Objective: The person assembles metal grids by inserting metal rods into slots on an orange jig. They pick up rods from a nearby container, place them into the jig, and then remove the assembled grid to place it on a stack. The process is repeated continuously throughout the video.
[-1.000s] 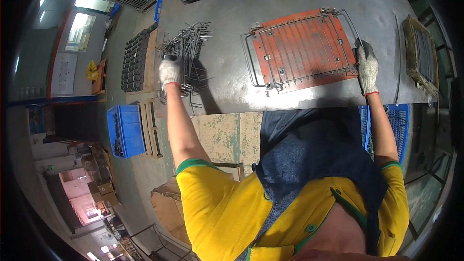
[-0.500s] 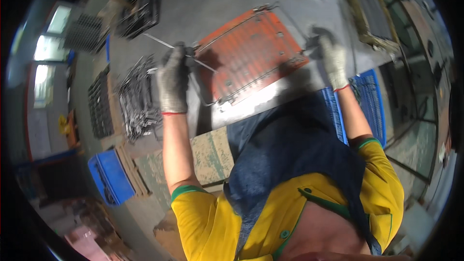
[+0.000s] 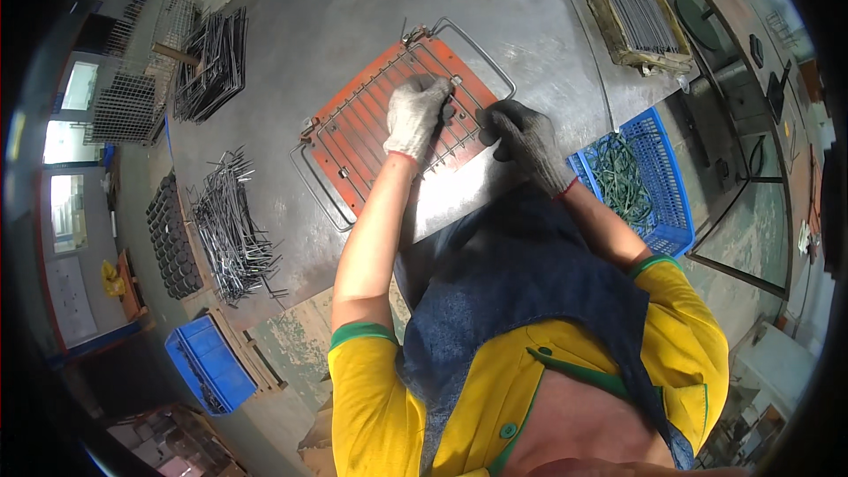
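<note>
An orange plate [image 3: 470,77] lies tilted on the metal table in front of me, with clips along its edges. Over it sits a rack of thin parallel metal rods [image 3: 360,121]; a bent wire loop [image 3: 491,59] sticks out at its far right end and another wire loop [image 3: 311,178] at its left end. My left hand [image 3: 415,115], in a whitish glove with dark fingertips, is closed over the right part of the rack. My right hand [image 3: 527,143], gloved too, is closed at the plate's near right corner. What either hand's fingers grip is hidden.
Loose bent rods [image 3: 231,230] are piled at left, behind them a stack of dark wire frames [image 3: 212,66]. At far right stands a tan box [image 3: 609,49] of straight rods. A blue basket [image 3: 678,190] with green bands is by the table's right edge. A long rod [image 3: 585,44] lies between.
The thin rod my left hand held at the plate's left is no longer visible there. That hand has moved right onto the rack, and my right hand has come inward to the plate's corner.
</note>
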Demonstrator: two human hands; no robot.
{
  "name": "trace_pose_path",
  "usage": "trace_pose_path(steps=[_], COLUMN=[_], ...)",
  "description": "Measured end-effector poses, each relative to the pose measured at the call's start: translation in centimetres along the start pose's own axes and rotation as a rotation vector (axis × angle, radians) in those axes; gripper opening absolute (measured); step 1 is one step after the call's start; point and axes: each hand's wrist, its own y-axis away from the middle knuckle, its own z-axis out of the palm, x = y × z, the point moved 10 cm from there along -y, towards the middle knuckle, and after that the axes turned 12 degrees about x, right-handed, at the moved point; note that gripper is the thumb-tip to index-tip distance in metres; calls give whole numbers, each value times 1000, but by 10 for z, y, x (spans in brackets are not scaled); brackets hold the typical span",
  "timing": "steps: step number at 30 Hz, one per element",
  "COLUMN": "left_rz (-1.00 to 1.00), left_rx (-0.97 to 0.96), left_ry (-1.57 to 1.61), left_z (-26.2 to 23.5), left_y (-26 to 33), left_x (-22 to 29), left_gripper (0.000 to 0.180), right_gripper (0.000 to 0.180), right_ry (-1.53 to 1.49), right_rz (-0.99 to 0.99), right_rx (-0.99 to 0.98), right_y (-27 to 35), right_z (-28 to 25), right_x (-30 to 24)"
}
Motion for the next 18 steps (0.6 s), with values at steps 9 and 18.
trace_pose_path(steps=[9,18], left_rz=[1173,1161], left_rx=[326,405], left_ry=[-1147,-1106], left_z=[27,20], left_y=[13,11], left_x=[38,31], left_gripper=[38,39], right_gripper=[42,58], right_ry=[343,611], right_rz=[-167,-644], right_rx=[-70,298], right_y=[-15,-17], right_z=[6,-19], right_x=[11,-46])
